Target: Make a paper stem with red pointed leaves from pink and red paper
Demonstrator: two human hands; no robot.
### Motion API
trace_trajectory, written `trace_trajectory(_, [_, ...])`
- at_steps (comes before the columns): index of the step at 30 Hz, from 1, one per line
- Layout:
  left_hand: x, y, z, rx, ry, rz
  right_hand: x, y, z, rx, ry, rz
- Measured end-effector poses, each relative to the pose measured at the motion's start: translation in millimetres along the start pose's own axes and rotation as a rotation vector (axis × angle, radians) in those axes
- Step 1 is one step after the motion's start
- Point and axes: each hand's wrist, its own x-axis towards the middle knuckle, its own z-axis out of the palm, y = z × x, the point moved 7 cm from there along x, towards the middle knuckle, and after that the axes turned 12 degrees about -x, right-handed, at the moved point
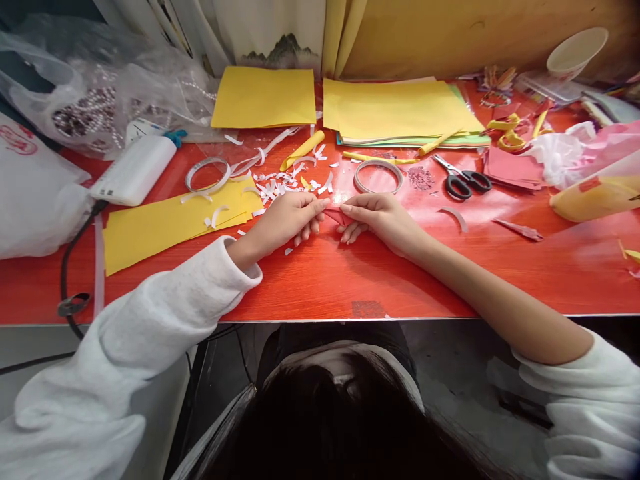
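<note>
Taking the clock from where our hands meet, we have the sleeves nearest; the left sleeve [165, 300] lies at eight o'clock and reaches down to the wrist, while the right sleeve [590, 387], at four, is bunched up at the elbow; over the red tabletop [300, 287], the thumb and forefinger of our left hand [293, 219] and of our right hand [389, 220] are drawn to a narrow pinch, holding a small piece of red paper [338, 216] between them at the clock's centre; the remaining fingers [306, 231] curl loosely below, and we cannot tell whether they touch it.

Beyond that, yellow strips [155, 230] lie at nine o'clock and a curled white strip [456, 217] at three; one tape ring [357, 179] sits just beyond our right hand at one, another tape ring [189, 176] a little past nine; black-handled scissors [459, 187] rest between two and three, beside a stack of red sheets [510, 168]; white paper scraps [280, 187] scatter toward ten and eleven; farther off, we see yellow sheets [267, 97] at eleven, a yellow-topped paper pile [400, 107] at one, a clear bag [150, 87] with beads at ten, and a white cup [577, 53] at two.
</note>
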Motion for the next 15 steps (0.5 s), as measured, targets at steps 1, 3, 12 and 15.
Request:
trace_trajectory(1, [-0.6, 0.2, 0.6, -0.008, -0.004, -0.002, 0.2, 0.5, -0.1, 0.006, -0.003, -0.002])
trace_trajectory(3, [-1.9, 1.0, 1.5, -0.014, -0.010, -0.002, 0.3, 1.2, -0.3, 0.016, -0.008, -0.002])
trace_trajectory(12, [-1.8, 4.5, -0.9, 0.123, 0.009, 0.089, -0.7, -1.5, 0.3, 0.034, -0.018, 0.005])
trace_trajectory(15, [-2.3, 6.8, 0.1, 0.173, -0.002, 0.129, -1.3, -2.3, 1.5, 0.010, -0.028, 0.004])
